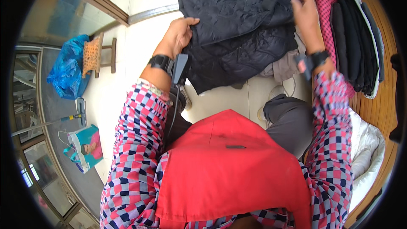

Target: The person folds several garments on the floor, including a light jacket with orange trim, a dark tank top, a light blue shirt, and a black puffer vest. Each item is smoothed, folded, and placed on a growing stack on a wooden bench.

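Note:
A black quilted garment (235,16), perhaps a jacket, spreads out in front of me above the tiled floor. My left hand (181,33) pinches its left edge, thumb on top and fingers underneath. At the opposite edge is my right hand (305,12), blurred by motion; thumb and fingers look apart, with nothing visible between them. Whether it touches the fabric cannot be told. Partly hidden below the garment hangs a greyish-beige cloth (281,66). A red cloth (229,171), like an apron, covers my lap.
Folded clothes (349,41) stand in a row on a slatted wooden bench (386,101) at right, near white padded bedding (365,152). Leftward are a blue plastic bag (70,70), a small woven stool (92,55), a flat mop (81,113) and a printed shopping bag (86,148).

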The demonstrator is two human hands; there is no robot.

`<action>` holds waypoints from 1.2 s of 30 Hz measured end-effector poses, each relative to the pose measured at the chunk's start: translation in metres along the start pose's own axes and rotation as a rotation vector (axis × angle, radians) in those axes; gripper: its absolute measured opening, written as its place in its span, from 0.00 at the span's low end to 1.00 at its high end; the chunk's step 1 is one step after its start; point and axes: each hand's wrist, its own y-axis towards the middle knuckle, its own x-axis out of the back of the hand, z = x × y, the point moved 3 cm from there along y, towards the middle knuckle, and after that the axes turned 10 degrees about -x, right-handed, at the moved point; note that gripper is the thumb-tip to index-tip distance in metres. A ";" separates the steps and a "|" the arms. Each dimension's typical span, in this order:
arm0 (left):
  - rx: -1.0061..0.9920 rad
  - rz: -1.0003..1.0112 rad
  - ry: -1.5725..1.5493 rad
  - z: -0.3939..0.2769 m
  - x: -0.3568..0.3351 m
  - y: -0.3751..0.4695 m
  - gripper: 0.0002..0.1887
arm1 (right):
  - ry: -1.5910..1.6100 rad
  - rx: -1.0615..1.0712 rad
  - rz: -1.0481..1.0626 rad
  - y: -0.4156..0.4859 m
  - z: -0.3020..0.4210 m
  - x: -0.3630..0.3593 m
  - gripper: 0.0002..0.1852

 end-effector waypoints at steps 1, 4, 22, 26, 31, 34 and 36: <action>-0.004 -0.048 0.034 0.001 0.002 0.002 0.13 | -0.116 0.231 0.019 -0.049 0.006 -0.007 0.18; -0.034 -0.152 0.018 0.000 0.006 -0.009 0.11 | -0.265 0.618 0.936 -0.209 0.021 -0.060 0.12; -0.262 -0.040 0.035 -0.022 -0.039 -0.024 0.18 | -0.372 0.509 1.266 -0.230 0.031 -0.103 0.13; -0.416 -0.172 0.410 -0.033 -0.037 -0.034 0.29 | -0.224 0.261 0.953 -0.138 0.067 -0.047 0.10; -0.453 0.068 1.075 -0.052 -0.050 -0.052 0.34 | -0.364 0.211 0.824 -0.078 0.070 0.041 0.11; -0.104 0.674 0.603 -0.023 -0.076 -0.082 0.34 | -0.327 0.031 0.846 -0.079 0.046 0.053 0.10; -0.009 0.920 0.748 0.003 -0.088 -0.107 0.39 | -0.262 -0.092 0.862 -0.085 0.031 0.053 0.10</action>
